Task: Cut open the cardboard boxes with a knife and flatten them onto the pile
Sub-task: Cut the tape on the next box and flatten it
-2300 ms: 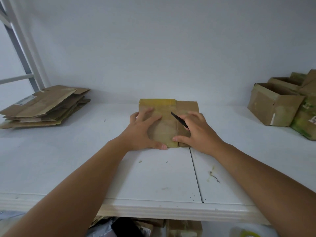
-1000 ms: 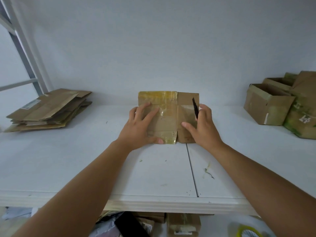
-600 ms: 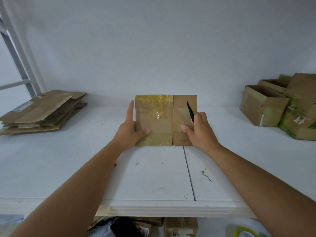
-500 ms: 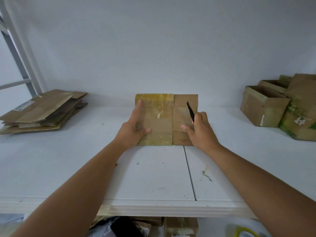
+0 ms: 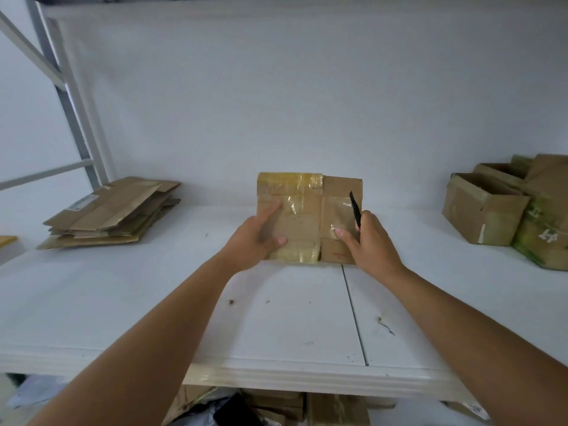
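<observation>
The left hand [image 5: 256, 238] grips the flattened box [image 5: 307, 216] mid-counter [image 5: 123, 296], thumb on its face. The right hand [image 5: 370, 241] steadies it, fingers closed around a black knife [image 5: 355, 210].

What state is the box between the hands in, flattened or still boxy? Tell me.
Flattened. The box shows as one thin taped sheet with no open cavity, gripped by the left hand; the right hand holds the knife against it.

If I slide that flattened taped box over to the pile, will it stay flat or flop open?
The flattened box is probably light and fairly stiff, since it is thin cardboard. Its glossy tape may be slippery under the fingers. The right-hand panel might hinge at the fold.
</observation>
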